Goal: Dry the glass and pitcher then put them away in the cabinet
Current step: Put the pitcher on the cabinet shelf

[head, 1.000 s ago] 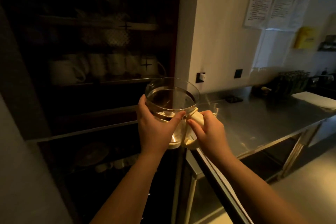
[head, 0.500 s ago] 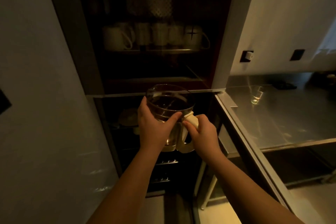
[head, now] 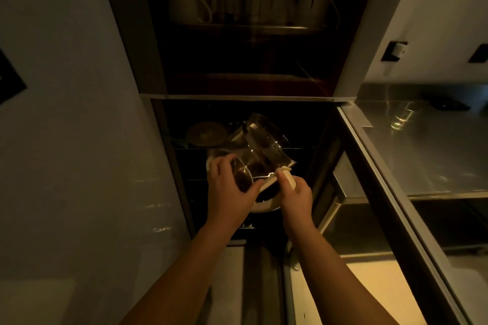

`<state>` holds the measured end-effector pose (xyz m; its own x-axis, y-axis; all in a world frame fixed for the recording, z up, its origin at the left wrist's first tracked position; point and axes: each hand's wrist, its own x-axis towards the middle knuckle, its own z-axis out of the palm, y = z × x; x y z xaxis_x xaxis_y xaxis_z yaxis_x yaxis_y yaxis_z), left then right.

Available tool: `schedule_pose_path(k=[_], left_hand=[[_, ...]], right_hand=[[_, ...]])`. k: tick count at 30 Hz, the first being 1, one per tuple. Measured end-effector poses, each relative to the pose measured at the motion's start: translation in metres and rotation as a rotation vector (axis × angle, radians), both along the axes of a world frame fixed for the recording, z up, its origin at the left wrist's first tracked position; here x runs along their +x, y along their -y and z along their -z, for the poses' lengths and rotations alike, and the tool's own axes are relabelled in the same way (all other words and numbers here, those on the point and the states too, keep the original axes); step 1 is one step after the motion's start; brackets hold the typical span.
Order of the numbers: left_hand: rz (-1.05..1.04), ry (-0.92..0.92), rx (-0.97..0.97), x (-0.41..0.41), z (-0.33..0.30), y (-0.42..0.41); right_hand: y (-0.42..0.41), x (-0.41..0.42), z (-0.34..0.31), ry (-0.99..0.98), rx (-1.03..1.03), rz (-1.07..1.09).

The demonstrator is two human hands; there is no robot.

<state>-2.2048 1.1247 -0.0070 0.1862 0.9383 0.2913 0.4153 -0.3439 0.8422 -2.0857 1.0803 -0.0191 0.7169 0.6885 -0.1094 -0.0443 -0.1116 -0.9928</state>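
A clear glass pitcher (head: 260, 148) with a cream handle is tilted, its mouth pointing away and up, in front of the dark lower cabinet (head: 311, 126) compartment. My left hand (head: 229, 187) grips the pitcher's body from the left. My right hand (head: 295, 194) grips the cream handle. A clear drinking glass (head: 401, 117) stands alone on the steel counter (head: 435, 155) to the right, apart from both hands.
The upper cabinet shelf holds a row of white mugs (head: 190, 1). A round dark dish (head: 207, 133) lies on a wire rack in the lower compartment. A white cabinet side (head: 66, 113) stands on the left. The counter's edge (head: 369, 166) runs along the right.
Both hands have lowered the pitcher from chest height to the lower compartment and tipped it forward. The view has swung down and left toward the cabinet.
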Motion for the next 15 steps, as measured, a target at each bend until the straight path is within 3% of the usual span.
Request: schedule_pose_path(k=[6,9,15], left_hand=[[0.008,-0.054,-0.056,-0.009,0.021,0.014],[0.025,-0.075,-0.126,-0.011,0.029,0.019],[-0.088,0.193,-0.409,-0.002,0.027,0.013]], right_hand=[[0.001,-0.002,0.010,-0.222,0.044,0.042],[0.000,-0.001,0.012,-0.426,0.079,0.074],[-0.003,-0.001,0.009,-0.777,0.216,0.140]])
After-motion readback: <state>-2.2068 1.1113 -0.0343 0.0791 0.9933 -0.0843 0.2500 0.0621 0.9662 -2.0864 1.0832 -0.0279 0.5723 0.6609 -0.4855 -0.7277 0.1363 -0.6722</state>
